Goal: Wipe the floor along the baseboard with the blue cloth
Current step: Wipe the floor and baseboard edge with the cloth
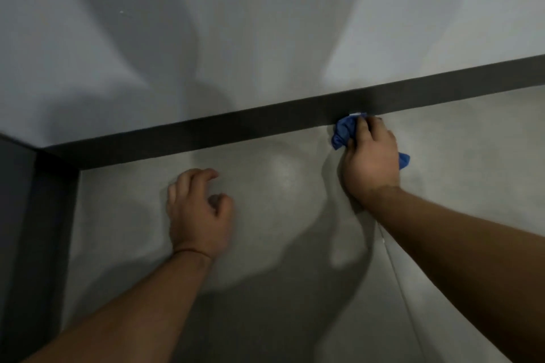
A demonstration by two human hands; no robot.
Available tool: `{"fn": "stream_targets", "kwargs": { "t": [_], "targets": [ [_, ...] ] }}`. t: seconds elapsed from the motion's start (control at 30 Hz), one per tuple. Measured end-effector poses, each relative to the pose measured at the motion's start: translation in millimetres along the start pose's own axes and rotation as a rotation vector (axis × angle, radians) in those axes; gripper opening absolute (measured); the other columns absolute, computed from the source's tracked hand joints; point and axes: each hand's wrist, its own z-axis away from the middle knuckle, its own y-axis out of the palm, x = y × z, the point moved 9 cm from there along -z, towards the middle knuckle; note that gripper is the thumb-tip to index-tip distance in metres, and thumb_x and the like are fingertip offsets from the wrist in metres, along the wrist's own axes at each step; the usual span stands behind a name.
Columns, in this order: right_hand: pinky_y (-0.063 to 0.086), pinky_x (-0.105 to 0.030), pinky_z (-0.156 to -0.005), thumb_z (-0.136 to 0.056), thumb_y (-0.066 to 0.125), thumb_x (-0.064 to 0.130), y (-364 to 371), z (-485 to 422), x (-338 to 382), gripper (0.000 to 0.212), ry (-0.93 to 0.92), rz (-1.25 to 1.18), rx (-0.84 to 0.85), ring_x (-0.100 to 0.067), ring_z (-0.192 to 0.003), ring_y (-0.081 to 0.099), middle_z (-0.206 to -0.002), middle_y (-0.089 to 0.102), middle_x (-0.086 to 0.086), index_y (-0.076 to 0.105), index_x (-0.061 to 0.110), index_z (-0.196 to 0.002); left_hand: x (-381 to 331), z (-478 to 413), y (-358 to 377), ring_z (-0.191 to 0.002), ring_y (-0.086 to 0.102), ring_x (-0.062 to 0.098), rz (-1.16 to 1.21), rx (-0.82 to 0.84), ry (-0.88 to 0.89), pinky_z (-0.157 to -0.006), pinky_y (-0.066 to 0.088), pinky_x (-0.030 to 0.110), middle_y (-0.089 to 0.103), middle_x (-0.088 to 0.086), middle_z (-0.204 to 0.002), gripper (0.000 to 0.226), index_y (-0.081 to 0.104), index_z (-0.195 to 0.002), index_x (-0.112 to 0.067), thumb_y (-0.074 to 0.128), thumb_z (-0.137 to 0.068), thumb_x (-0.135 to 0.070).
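A: Start with the big surfaces. What's there?

B: A pale grey wall (265, 23) fills the upper part, and a light floor (280, 186) the lower. A dark baseboard (206, 132) runs between them, slanting up to the right. At its left end it meets a dark vertical panel (26, 215) in the corner.

A: And the hands?

B: The right hand (370, 159) is pressed down on the floor right against the baseboard, towards its right half. The left hand (200, 209) rests on the floor a little below the baseboard, nearer the corner, with a thin band (193, 253) on the wrist.

A: Where's the cloth?

B: The blue cloth (343, 134) is bunched under the right hand, its top edge touching the foot of the baseboard; a bit also sticks out on the far side of the hand.

A: Fingers?

B: The right fingers (362, 127) are curled over the cloth, gripping it. The left fingers (200, 175) are loosely bent, holding nothing.

A: How far along?

B: I'd judge mid-wipe. The floor shows no clear clean or dirty stretch, so I can't tell which part of the line is done. Both the run to the corner and the run to the right may remain.
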Motion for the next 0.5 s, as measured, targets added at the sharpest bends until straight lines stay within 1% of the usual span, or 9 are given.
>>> {"fn": "stream_targets", "kwargs": {
  "t": [0.07, 0.13, 0.23, 0.3, 0.4, 0.43, 0.5],
  "targets": [
    [0.029, -0.045, -0.123, -0.106, 0.044, 0.019, 12, 10, 25, 0.052, 0.014, 0.032, 0.013, -0.036, -0.141, 0.039, -0.158, 0.04, -0.015, 0.037, 0.007, -0.156, 26, 6, -11, -0.114, 0.051, 0.032, 0.028, -0.025, -0.073, -0.093, 0.039, 0.035, 0.055, 0.011, -0.118, 0.04, 0.063, -0.117, -0.014, 0.048, -0.081, -0.025],
    [0.026, -0.044, -0.125, -0.107, 0.042, 0.02, 22, 18, 46, 0.055, 0.035, 0.048, 0.028, -0.034, -0.145, 0.035, -0.162, 0.035, -0.014, 0.031, 0.009, -0.159, 33, 7, -13, -0.11, 0.053, 0.033, 0.073, -0.023, -0.083, -0.092, 0.039, 0.034, 0.055, 0.012, -0.113, 0.043, 0.062, -0.114, -0.011, 0.044, -0.079, -0.028],
    [0.022, -0.044, -0.127, -0.106, 0.044, 0.016, 37, 32, 76, 0.058, 0.037, 0.041, 0.06, -0.031, -0.15, 0.031, -0.165, 0.031, -0.011, 0.027, 0.013, -0.161, 28, 5, -12, -0.107, 0.054, 0.035, 0.075, 0.002, -0.056, -0.094, 0.044, 0.042, 0.057, 0.013, -0.109, 0.045, 0.063, -0.109, -0.009, 0.041, -0.076, -0.031],
    [0.023, -0.046, -0.126, -0.105, 0.046, 0.014, 50, 44, 102, 0.059, -0.013, 0.028, 0.09, -0.03, -0.15, 0.03, -0.165, 0.031, -0.009, 0.028, 0.016, -0.161, 27, 5, -11, -0.107, 0.053, 0.033, 0.081, 0.016, -0.057, -0.095, 0.044, 0.044, 0.057, 0.012, -0.108, 0.044, 0.061, -0.107, -0.011, 0.04, -0.075, -0.032],
    [0.021, -0.043, -0.127, -0.104, 0.044, 0.018, 72, 60, 146, 0.058, -0.127, 0.019, 0.137, -0.029, -0.15, 0.031, -0.165, 0.033, -0.007, 0.029, 0.02, -0.161, 29, 5, -10, -0.106, 0.052, 0.029, 0.084, 0.028, -0.075, -0.095, 0.044, 0.044, 0.056, 0.009, -0.108, 0.042, 0.059, -0.107, -0.013, 0.039, -0.075, -0.033],
    [0.018, -0.042, -0.127, -0.104, 0.044, 0.018, 79, 64, 159, 0.058, -0.167, 0.019, 0.149, -0.029, -0.15, 0.031, -0.165, 0.034, -0.007, 0.03, 0.02, -0.161, 30, 4, -10, -0.106, 0.051, 0.028, 0.088, 0.03, -0.085, -0.095, 0.044, 0.044, 0.055, 0.008, -0.108, 0.042, 0.058, -0.107, -0.013, 0.039, -0.075, -0.033],
    [0.007, -0.038, -0.122, -0.103, 0.044, 0.02, 89, 71, 178, 0.059, -0.253, 0.024, 0.178, -0.028, -0.151, 0.03, -0.165, 0.034, -0.005, 0.031, 0.023, -0.16, 33, 5, -10, -0.105, 0.051, 0.025, 0.105, 0.03, -0.094, -0.094, 0.043, 0.041, 0.053, 0.006, -0.108, 0.041, 0.057, -0.107, -0.014, 0.039, -0.075, -0.033]
  ]
}}
